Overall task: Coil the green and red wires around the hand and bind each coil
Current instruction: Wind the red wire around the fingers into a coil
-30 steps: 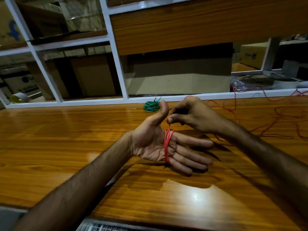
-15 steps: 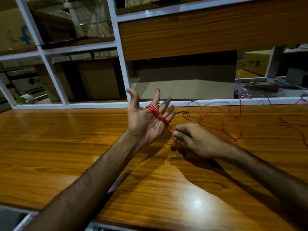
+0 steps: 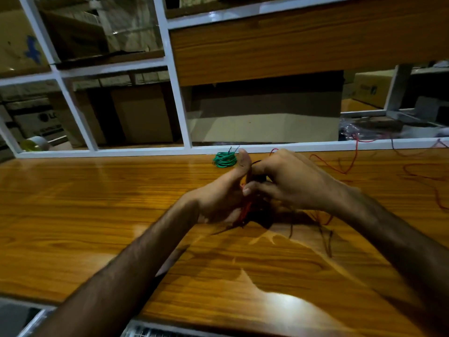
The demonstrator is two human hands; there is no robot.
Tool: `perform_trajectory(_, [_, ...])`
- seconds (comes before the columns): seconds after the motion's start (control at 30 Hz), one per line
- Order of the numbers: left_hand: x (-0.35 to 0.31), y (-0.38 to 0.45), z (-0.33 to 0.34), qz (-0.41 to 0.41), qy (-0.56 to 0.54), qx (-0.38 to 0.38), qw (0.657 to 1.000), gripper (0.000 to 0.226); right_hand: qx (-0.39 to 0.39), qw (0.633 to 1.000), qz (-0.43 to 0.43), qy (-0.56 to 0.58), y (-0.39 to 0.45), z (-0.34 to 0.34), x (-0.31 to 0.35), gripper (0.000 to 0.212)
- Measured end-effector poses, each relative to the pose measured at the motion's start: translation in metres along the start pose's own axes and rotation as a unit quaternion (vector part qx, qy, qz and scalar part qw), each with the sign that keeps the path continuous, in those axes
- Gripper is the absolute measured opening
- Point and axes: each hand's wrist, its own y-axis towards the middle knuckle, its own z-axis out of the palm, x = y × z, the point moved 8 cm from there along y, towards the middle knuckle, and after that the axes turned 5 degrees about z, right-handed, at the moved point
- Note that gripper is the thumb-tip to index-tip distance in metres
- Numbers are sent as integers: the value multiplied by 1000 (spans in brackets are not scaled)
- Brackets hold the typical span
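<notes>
My left hand (image 3: 220, 198) is held over the wooden table (image 3: 97, 215) with its thumb up, and red wire loops (image 3: 246, 210) lie wound across its palm. Its fingers are hidden behind my right hand (image 3: 291, 183), which is curled and pinches the red wire right at the left palm. The loose rest of the red wire (image 3: 349, 164) trails away to the right across the table. A bound green wire coil (image 3: 224, 159) lies at the table's far edge, just behind my left thumb. The picture is blurred by motion.
A white frame with glass panes (image 3: 179, 103) closes the table's far side, with cardboard boxes behind it. A roll of tape (image 3: 36, 143) sits behind the glass at far left. A clear bag with wires (image 3: 364, 130) lies at the far right.
My left hand has dropped from upright to a lower, sideways pose. My right hand has swung up from the table to the palm, carrying the red wire round it.
</notes>
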Motion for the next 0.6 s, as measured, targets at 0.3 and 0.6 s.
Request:
perform_trajectory(0.3, [-19, -23, 52, 3, -179, 240, 954, 128, -59, 966, 33, 249, 1, -9, -24, 18])
perform_trajectory(0.6, [-26, -29, 61, 40, -212, 313, 925, 138, 92, 916, 144, 364, -4, 51, -26, 22])
